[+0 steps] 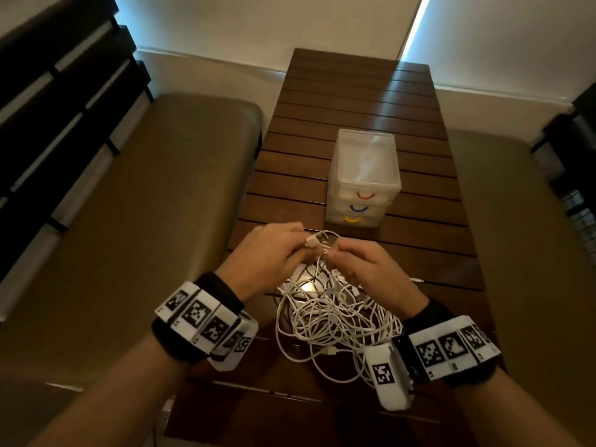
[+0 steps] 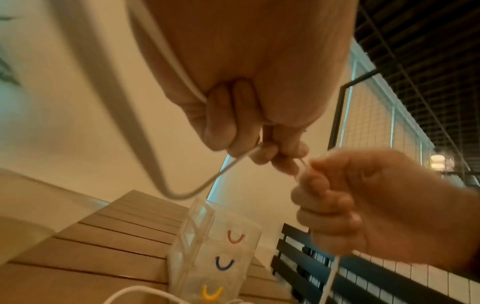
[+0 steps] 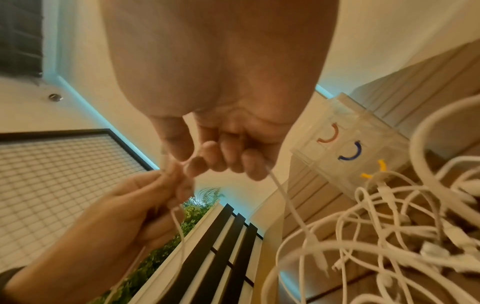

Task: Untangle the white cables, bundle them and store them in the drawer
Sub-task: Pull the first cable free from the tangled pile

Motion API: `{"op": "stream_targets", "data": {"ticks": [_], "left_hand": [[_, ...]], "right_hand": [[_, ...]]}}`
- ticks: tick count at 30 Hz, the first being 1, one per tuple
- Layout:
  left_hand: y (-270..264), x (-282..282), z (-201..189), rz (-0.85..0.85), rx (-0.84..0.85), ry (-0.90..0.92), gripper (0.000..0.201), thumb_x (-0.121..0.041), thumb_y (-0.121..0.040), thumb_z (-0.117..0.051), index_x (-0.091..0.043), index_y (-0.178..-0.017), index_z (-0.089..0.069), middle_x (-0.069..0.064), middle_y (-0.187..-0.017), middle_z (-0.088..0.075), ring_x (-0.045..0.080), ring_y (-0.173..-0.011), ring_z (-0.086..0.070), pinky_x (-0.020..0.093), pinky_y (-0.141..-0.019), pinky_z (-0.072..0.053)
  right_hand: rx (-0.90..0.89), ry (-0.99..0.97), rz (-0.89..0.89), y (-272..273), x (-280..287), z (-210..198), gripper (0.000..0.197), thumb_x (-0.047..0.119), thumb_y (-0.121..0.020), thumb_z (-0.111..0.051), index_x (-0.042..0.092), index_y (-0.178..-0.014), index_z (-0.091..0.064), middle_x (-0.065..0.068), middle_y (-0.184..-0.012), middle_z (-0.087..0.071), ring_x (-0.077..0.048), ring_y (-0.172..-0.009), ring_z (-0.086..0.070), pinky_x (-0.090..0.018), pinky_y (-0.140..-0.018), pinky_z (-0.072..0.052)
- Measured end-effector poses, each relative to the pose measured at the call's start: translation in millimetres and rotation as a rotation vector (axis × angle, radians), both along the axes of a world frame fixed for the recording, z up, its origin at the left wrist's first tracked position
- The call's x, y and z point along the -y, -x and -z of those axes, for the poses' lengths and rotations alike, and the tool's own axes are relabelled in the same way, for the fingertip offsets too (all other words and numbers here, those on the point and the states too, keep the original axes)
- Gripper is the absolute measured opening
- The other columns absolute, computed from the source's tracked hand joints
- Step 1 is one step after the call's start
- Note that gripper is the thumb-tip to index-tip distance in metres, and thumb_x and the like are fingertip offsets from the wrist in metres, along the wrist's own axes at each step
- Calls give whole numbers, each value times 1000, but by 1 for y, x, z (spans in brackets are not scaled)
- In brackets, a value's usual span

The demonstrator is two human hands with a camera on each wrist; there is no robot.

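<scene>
The left hand (image 1: pixel 267 253) and right hand (image 1: pixel 364 269) are both pinching one strand above the tangled cables (image 1: pixel 332 317), which are lying on the counter (image 1: pixel 354 101) near its six o'clock edge. The drawer unit (image 1: pixel 364 179) is standing shut at twelve o'clock, with bare slats stretching beyond it.

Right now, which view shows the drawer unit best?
Head view: the whole drawer unit stands upright on the table, all three drawers shut, with red, blue and yellow handles. Left wrist shows it low, tilted and blurred. Right wrist shows its front tilted, the yellow handle partly behind the white cables.
</scene>
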State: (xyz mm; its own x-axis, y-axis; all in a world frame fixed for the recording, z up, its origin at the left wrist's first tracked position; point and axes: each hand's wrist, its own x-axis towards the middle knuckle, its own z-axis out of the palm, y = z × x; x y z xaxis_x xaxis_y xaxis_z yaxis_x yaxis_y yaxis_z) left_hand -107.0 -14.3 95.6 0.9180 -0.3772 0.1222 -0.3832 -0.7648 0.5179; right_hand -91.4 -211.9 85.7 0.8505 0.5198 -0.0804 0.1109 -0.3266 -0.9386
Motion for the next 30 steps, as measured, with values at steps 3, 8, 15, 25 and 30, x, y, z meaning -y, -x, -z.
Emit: {"op": "stream_targets", "data": {"ticks": [3,8,15,25,30], "left_hand": [[-2,-5,-19,-17,123,129,25,-32,-99,-47,-34,-76,-55,-16,-75,-50,3,-67,-51,27,-62,-43],[-6,-8,-46,-118,187,328,27,-28,-99,-50,-28,-73,-58,-14,-74,-56,4,-71,-56,16,-65,-37],[-10,-45,-70,-217,208,323,34,-44,-97,-46,-25,-107,-72,-16,-87,-56,3,-79,-54,19,-69,-39],[19,-95,-64,-594,236,239,40,-51,-99,-42,-29,-85,-73,1,-57,-58,11,-50,-49,32,-52,-38],[25,-126,-85,-691,441,227,43,-50,-101,-37,-26,-86,-69,4,-64,-61,16,-56,-55,33,-55,-40]], "right_hand": [[-66,-91,-6,2,-1,11,33,37,-97,-50,21,-69,-60,2,-61,-49,-19,-57,-47,-32,-60,-42],[-71,-199,-12,1,-3,3,36,30,-99,-46,11,-69,-54,8,-60,-50,-20,-59,-50,-25,-61,-45],[54,-7,-41,-8,-7,-6,31,32,-101,-47,17,-77,-60,-8,-68,-51,-15,-59,-47,-28,-57,-42],[311,482,-152,-20,-70,13,45,39,-98,-53,22,-139,-50,3,-132,-49,-13,-112,-55,-27,-92,-45],[283,478,-95,-29,-65,20,32,34,-95,-59,21,-125,-62,4,-121,-55,-9,-104,-57,-24,-89,-45]]}}
